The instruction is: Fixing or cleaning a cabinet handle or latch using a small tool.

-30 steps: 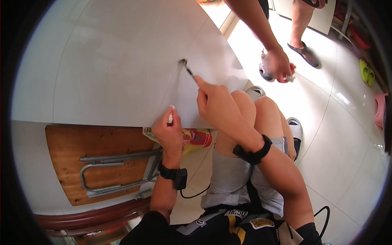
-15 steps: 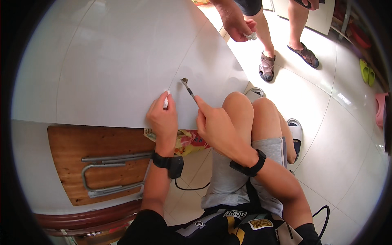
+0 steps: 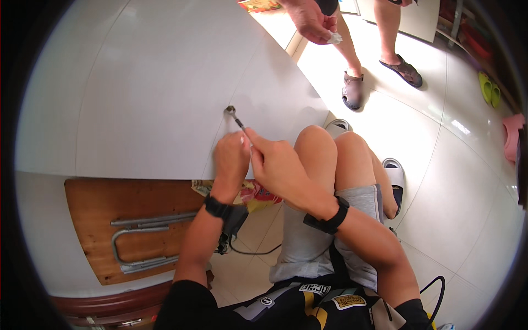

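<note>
My right hand (image 3: 275,165) grips a thin metal tool (image 3: 237,121). The tool's tip rests on a small dark fitting (image 3: 230,109) in the big white panel (image 3: 143,93). My left hand (image 3: 231,159) is pressed against my right hand, just below the tool's shaft. Its fingers pinch a small white piece (image 3: 242,141). Both wrists wear black bands. My bare knees (image 3: 330,148) sit right of the hands, against the panel's edge.
Another person stands at the top, one hand (image 3: 311,22) holding a small white bit, feet in sandals (image 3: 352,91). A wooden board with folded metal legs (image 3: 137,242) lies lower left. A colourful packet (image 3: 256,193) and a black cable (image 3: 253,252) lie under the panel's edge.
My left hand has moved right along the panel until it touches my right hand. The other person's hand has risen from beside my knee to the top of the picture.
</note>
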`<state>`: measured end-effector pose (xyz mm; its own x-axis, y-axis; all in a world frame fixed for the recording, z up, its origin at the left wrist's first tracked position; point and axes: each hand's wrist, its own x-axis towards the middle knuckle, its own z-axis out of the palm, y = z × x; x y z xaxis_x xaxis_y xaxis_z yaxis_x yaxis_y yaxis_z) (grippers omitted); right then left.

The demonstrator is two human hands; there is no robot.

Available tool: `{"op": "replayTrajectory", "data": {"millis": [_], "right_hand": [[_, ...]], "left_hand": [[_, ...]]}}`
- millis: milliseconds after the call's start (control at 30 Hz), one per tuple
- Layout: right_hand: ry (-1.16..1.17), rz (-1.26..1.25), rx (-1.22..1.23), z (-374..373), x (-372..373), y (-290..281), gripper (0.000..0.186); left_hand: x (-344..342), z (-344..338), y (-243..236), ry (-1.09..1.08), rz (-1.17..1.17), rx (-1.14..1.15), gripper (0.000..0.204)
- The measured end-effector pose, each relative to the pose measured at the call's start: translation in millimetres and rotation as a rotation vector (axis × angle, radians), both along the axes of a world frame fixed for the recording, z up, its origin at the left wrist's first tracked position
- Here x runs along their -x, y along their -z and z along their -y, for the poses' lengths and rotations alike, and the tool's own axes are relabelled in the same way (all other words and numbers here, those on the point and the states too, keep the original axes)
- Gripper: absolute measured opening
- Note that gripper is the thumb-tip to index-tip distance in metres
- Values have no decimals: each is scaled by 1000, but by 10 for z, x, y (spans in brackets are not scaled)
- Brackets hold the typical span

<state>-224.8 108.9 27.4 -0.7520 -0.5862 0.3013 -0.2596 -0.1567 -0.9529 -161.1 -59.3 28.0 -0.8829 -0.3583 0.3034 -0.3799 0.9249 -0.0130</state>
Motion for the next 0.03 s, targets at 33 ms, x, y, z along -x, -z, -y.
{"op": "replayTrajectory", "data": {"millis": [33], "right_hand": [[-23, -30, -15, 12, 4, -6, 42]], "left_hand": [[-94, -9, 21, 3, -90, -57, 17]]}}
